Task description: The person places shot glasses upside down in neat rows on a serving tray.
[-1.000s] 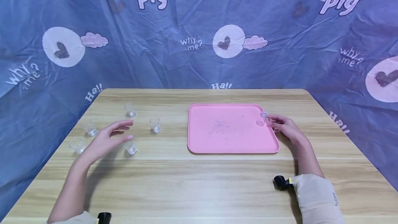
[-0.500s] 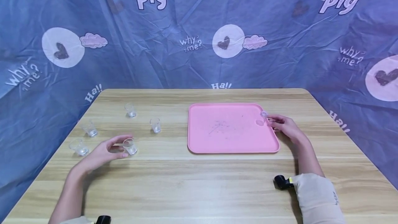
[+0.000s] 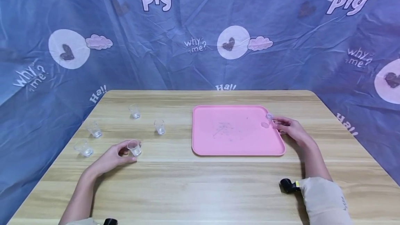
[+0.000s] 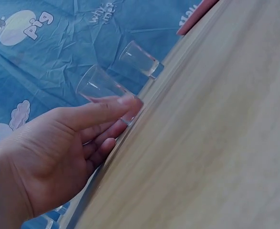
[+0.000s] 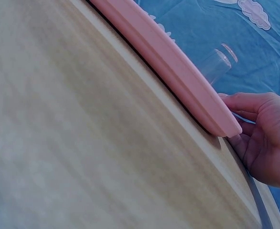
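My left hand (image 3: 113, 157) pinches a clear shot glass (image 3: 135, 148) between thumb and fingers, low on its side; the glass stands mouth up at the table's left. The left wrist view shows the thumb (image 4: 116, 106) across the glass's lower part. At the pink tray (image 3: 225, 151), my right hand (image 3: 292, 129) holds the right edge, thumb over the rim and other fingers bent below it in the right wrist view. Right beside those fingers, an upside-down shot glass (image 3: 269, 117) stands on the tray; whether they touch it is unclear.
More upright shot glasses stand on the left: one behind (image 3: 134, 112), one toward the middle (image 3: 159, 127), and two at the far left, a rear glass (image 3: 94, 130) and a front glass (image 3: 84, 149). A blue printed cloth (image 3: 200, 68) hangs behind the wooden table (image 3: 200, 190).
The left hand has come down from above the glasses and closed its fingers around the front shot glass. My right hand keeps its place at the tray's edge. The view has shifted slightly.
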A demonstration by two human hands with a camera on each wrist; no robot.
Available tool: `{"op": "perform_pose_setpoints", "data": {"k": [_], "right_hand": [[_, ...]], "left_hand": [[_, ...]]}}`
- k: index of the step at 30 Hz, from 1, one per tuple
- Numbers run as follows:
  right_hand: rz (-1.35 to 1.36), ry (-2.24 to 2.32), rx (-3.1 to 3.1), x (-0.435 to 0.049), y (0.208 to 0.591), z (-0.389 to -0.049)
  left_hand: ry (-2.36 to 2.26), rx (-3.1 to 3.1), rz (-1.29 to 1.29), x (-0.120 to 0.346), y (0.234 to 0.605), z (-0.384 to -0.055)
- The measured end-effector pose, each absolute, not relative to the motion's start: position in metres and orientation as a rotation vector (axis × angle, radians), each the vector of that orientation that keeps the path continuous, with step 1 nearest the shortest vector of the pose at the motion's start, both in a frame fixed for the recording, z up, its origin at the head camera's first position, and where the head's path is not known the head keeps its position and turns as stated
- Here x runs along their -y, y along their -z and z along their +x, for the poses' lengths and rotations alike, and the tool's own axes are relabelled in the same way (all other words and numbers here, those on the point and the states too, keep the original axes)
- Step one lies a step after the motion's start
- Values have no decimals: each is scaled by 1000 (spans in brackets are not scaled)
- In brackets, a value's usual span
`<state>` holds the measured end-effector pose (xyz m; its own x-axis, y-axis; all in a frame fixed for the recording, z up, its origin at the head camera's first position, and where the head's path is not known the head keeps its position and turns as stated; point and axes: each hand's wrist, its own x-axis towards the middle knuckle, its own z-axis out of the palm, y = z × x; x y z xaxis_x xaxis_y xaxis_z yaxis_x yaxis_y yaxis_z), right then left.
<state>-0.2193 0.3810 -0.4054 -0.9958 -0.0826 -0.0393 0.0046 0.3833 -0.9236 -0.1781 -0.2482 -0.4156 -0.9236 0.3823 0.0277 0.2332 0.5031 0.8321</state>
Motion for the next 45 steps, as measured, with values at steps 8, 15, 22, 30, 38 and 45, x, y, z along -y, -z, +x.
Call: {"op": "perform_pose_setpoints", "data": {"k": [8,15,22,30,38,45], "right_hand": [[-67,1735,-2514,-382,406,-219],[-56,1749,-2502,-384,408,-220],[-74,1722,-2524,-384,409,-219],[-86,1724,-2519,-384,410,-220],[-85,1761,-2500,-384,410,-219],[-89,1743,-2515,-382,409,-219]], "left_hand": [[-1345,-2626,555,246,418,-179],[-1352,-2646,611,243,420,-180],[-1359,-2648,572,241,420,-179],[-1378,-2679,555,240,419,-180],[-1390,-2681,560,238,419,-180],[-1370,-2711,565,237,420,-181]]}}
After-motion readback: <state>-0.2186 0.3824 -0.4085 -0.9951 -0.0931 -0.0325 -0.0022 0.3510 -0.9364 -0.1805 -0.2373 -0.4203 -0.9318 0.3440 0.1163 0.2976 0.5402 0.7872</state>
